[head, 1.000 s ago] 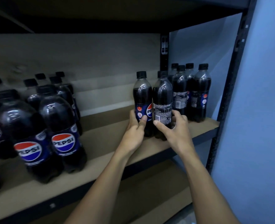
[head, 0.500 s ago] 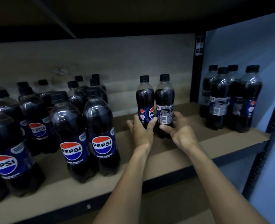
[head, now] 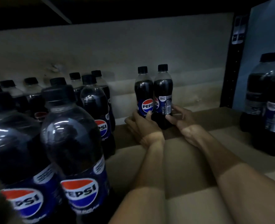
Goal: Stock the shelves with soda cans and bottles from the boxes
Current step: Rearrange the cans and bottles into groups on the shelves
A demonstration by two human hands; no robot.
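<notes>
Two small Pepsi bottles with black caps stand upright side by side deep on the brown shelf board (head: 198,159), close to the back wall. My left hand (head: 141,125) grips the base of the left bottle (head: 144,92), thumb across its front. My right hand (head: 183,120) holds the lower part of the right bottle (head: 163,89), fingers curled round its side. Both bottles touch each other and rest on the shelf.
Several larger Pepsi bottles (head: 75,143) crowd the left half of the shelf, reaching the front edge. More bottles (head: 265,101) stand at the far right beside a black upright post (head: 233,62). A dark shelf overhangs above.
Both hands have pushed the two bottles further back along the shelf, toward the rear wall. My head has moved in closer under the upper shelf, and the scene is darker.
</notes>
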